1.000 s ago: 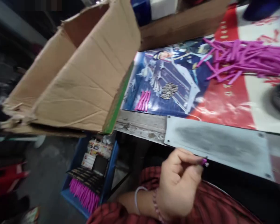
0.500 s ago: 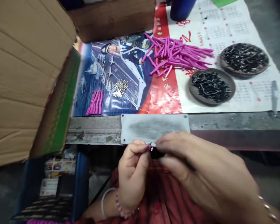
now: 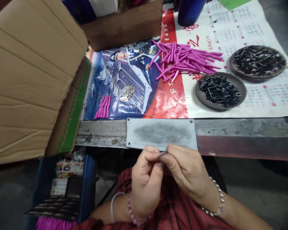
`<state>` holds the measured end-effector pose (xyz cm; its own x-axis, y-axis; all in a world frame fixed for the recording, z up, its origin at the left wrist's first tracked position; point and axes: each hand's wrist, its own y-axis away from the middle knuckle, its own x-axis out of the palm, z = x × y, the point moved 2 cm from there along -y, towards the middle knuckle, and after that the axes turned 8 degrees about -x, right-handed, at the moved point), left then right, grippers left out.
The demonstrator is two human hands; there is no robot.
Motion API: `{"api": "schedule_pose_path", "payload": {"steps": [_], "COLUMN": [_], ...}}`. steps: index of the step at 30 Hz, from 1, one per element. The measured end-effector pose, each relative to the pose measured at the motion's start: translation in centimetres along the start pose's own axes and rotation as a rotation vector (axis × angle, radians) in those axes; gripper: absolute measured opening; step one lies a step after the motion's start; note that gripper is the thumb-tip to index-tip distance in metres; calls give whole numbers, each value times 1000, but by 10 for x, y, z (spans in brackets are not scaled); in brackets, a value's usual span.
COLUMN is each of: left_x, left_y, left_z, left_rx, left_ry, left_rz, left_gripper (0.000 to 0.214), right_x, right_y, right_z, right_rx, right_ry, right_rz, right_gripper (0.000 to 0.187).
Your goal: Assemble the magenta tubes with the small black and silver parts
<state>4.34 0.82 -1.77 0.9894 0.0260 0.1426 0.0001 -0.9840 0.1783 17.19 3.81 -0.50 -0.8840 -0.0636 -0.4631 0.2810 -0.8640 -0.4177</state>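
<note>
My left hand (image 3: 147, 174) is closed in a pinch above my lap, just in front of the table edge. Half a second ago the tip of a magenta plastic piece with a small shiny spot showed between its fingertips; now the fingers cover it. My right hand (image 3: 190, 174) is closed too, its thumb and forefinger pressed against the left fingertips. Whatever the right one grips is hidden. Just beyond both hands, a grey metal plate (image 3: 162, 134) with a dark worn patch is fixed to the table edge.
Magenta plastic handles (image 3: 182, 60) lie heaped on the poster, with several more handles (image 3: 103, 107) at left near small silver rings (image 3: 127, 93). Two bowls hold dark slim parts: a near bowl (image 3: 199, 100) and a far bowl (image 3: 249, 76). A cardboard box (image 3: 33, 80) stands left, above a blue bin (image 3: 87, 182).
My right hand has come in from the right and closed against the left fingertips, covering the magenta tip. The view has shifted slightly, so the table things appear a little further right.
</note>
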Motion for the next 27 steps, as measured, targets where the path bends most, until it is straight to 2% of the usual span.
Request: {"api": "schedule_pose_path", "payload": {"steps": [3,8,13,19,23,27], "left_x": [0,-2,-4,-9,-9,-6], "left_y": [2,3,7,10,10,9], "left_z": [1,1,2,9,9,6], "left_rx": [26,40,62,34,23,3], "left_ry": [-6,0,-8,-27,-25,23], "left_rz": [-18,-76,-27,-95,-111,-59], "left_gripper": [10,11,16,5,6,8], "right_x": [2,2,3,18,25,24], "right_y": [5,10,13,14,13,12], "right_z": [3,9,16,18,17,13], "right_rx": [1,14,-4,48,40,8], "right_ry": [13,-107,-58,-39,30,91], "right_rz": [-48,-69,-114,-158,-154,-124], "right_gripper": [35,4,9,14,18,28]}}
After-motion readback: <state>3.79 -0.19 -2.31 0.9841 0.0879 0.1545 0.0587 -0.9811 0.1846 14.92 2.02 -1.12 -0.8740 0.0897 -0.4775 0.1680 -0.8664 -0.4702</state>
